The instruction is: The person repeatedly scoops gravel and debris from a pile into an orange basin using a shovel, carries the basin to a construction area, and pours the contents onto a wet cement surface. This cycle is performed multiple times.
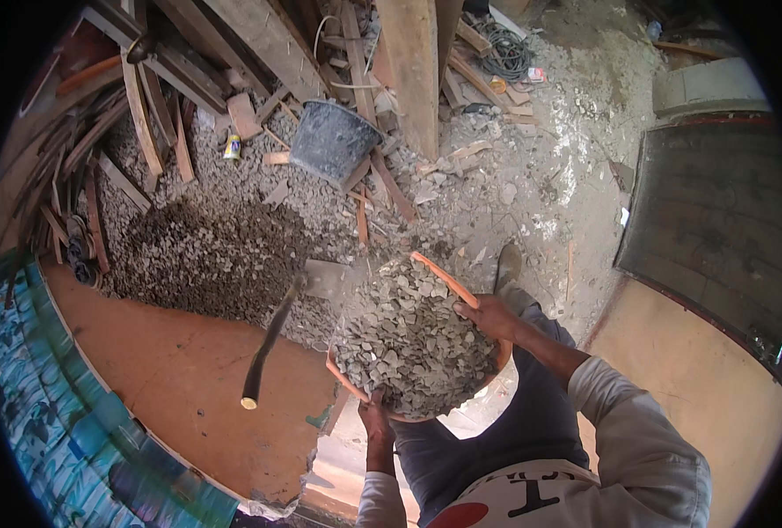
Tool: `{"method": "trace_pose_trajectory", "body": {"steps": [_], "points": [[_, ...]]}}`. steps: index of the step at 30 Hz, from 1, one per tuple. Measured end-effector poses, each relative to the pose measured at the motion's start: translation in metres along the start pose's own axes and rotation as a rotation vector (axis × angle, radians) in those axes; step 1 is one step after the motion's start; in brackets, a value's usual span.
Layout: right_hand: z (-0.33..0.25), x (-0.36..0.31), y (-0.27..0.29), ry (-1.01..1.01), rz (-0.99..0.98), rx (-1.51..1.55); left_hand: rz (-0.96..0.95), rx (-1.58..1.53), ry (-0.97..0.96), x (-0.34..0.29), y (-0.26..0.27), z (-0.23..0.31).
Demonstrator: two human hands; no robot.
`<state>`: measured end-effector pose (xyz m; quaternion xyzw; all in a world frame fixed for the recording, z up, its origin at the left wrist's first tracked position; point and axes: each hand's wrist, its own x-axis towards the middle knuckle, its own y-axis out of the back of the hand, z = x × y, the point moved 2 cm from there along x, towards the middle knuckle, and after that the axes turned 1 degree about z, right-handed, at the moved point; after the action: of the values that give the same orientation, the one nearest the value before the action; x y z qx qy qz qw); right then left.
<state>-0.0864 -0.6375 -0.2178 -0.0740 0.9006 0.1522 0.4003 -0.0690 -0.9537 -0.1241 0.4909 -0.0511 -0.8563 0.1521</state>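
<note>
A person [532, 497] is holding a basin [444, 279] of gravel [417, 343].
The left hand [376, 417] is clasping its near-left rim, the right hand [489, 318] is gripping its right rim farther off; the basin is sitting between them, a hoe [274, 343] lying to its left.

dusty grey floor [589, 202]; at right, a tan wall [699, 352] adjoins 1 dark framed panel [716, 207].

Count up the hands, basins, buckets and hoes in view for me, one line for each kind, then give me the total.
Hands: 2, the left hand and the right hand
Basins: 1, the orange basin heaped with gravel
Buckets: 1, the grey bucket
Hoes: 1, the dark-handled hoe
Total: 5
</note>
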Motion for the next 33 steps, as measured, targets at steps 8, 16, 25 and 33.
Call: {"method": "trace_pose_trajectory", "body": {"steps": [8,16,25,33], "points": [[-0.125,-0.182,0.213,0.178,0.132,0.081,-0.421,0.056,-0.336,-0.188,-0.104,0.168],[-0.110,-0.266,0.426,0.166,0.406,-0.028,-0.564,0.638,-0.603,-0.270,-0.407,0.220],[0.046,-0.281,0.540,-0.153,0.817,0.255,-0.685,1.126,-0.752,-0.298,-0.604,0.224],[0.110,-0.248,0.677,-0.150,1.135,0.381,-0.716,1.307,-0.782,-0.249,-0.781,0.248]]}}
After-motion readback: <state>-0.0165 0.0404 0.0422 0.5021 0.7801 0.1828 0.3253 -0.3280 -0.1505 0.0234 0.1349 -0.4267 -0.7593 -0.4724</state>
